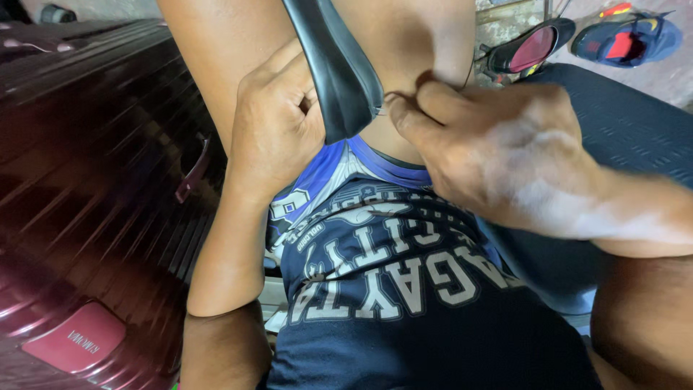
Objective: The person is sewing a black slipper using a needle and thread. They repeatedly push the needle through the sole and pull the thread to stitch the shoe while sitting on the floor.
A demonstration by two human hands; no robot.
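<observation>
- Our left hand [278,123] is closed around a black rubber strip [339,68] that runs up and away, long axis steeply tilted.
- Our right hand [491,152] pinches a thin wire [390,95] touching the strip's right edge, above dark blue shorts [404,303].

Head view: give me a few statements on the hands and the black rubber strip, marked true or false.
1. The left hand grips the black rubber strip. True.
2. The right hand lies flat on the maroon suitcase. False: it pinches something thin at the strip's lower edge, apart from the maroon suitcase.
3. A pair of shoes lies on the ground at upper right. True.
4. The strip is white. False: it is glossy black.
5. The navy shorts bear pale lettering. True.
</observation>
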